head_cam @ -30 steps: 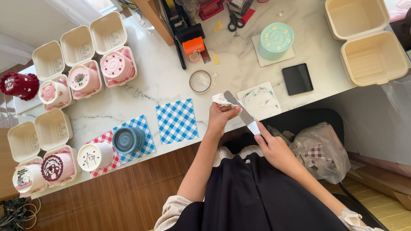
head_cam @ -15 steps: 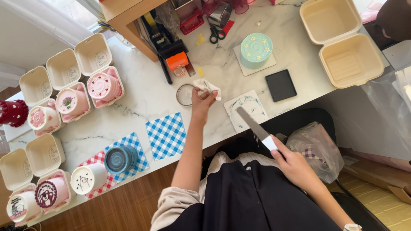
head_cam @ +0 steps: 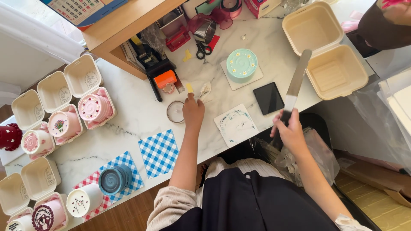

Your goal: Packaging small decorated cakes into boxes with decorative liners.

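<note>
My left hand (head_cam: pixel 193 112) reaches over the white marble table (head_cam: pixel 132 115), fingertips on a crumpled white tissue (head_cam: pixel 204 90) beside a small round clear lid (head_cam: pixel 175 111). My right hand (head_cam: pixel 291 130) grips the dark handle of a long metal palette knife (head_cam: pixel 297 79), its blade pointing up toward an open cream takeaway box (head_cam: pixel 332 70). Between my hands lies a smeared white square board (head_cam: pixel 236 125). A small mint-green cake (head_cam: pixel 242 65) sits on another white board further back.
A black phone (head_cam: pixel 268 98) lies by the smeared board. Several decorated mini cakes in open boxes (head_cam: pixel 92 107) line the left side. A blue cake (head_cam: pixel 114 179) sits on checked paper (head_cam: pixel 159 152). Scissors (head_cam: pixel 202 49), a wooden shelf (head_cam: pixel 124 23), a plastic bag (head_cam: pixel 306 152).
My left hand moved farther up the table with the tissue. My right hand swung the palette knife right and up, toward the open cream box. The view shifted closer.
</note>
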